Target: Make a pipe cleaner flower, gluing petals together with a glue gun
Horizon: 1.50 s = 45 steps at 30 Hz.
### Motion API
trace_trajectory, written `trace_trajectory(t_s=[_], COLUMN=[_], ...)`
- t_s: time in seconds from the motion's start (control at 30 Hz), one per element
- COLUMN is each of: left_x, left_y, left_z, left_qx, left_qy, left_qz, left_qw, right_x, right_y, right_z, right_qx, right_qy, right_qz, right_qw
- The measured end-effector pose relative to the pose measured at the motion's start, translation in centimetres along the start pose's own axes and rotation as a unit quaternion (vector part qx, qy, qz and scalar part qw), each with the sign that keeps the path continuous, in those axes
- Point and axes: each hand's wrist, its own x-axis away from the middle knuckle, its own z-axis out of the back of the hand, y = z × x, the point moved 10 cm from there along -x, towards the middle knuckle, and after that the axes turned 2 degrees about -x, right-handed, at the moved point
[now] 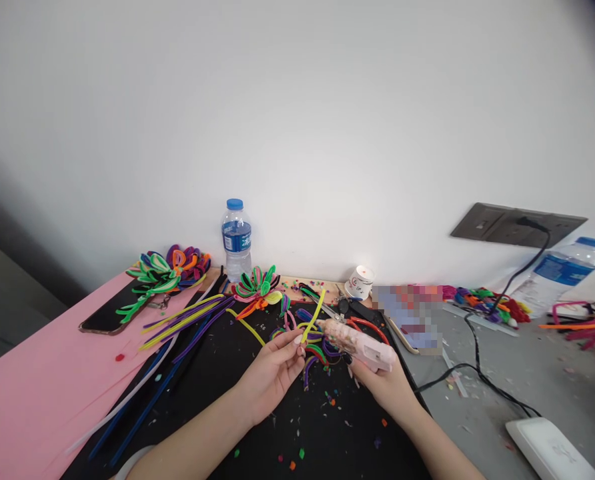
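the left hand (277, 365) is drawn nearly closed, pinching a short bright-yellow fuzzy stem (313, 317) between thumb and fingers; the stem slants up and rightward above a flat black sheet (257, 440), its lower end lost among the fingertips. the right hand (380, 381) is wrapped around a pale pink plastic glue gun (357, 344), whose body covers most of the fingers, so whether the trigger is squeezed cannot be told. the nozzle points left, close to the stem, but contact is hard to make out. behind both hands, a tangle of multicoloured fuzzy stems (316, 351) is partly hidden, its separate pieces difficult to sort. at left, green fuzzy loops (145, 291) overlie part of a dark-screened phone (105, 315). right of the gun, square blurring masks most of a flat pale-edged object (401, 335). a white rounded box (552, 445) is cut off at the lower right, and the lower edge crops both forearms.
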Motion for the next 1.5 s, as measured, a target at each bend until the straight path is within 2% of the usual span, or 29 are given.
trace_trajectory(t_s=[0.1,0.37,1.23,1.5], left_x=[-0.1,-0.2,0.2,0.0], left_y=[0.0,0.0,-0.2,-0.1], left_z=[0.1,0.1,0.0,0.1], left_qx=[0.003,0.005,-0.004,-0.004], left_qy=[0.001,0.002,0.004,0.0], left_qz=[0.0,-0.003,0.008,0.003], left_qw=[1.0,1.0,1.0,1.0], right_x=[0.1,0.2,0.0,0.4], right_y=[0.0,0.3,-0.3,-0.2], right_z=[-0.9,-1.5,1.0,-0.7], right_qx=[0.009,0.027,0.02,0.018], right_qy=[-0.035,-0.061,0.041,-0.031], right_qz=[0.006,0.007,0.02,0.014], right_qw=[0.999,0.998,0.999,0.999])
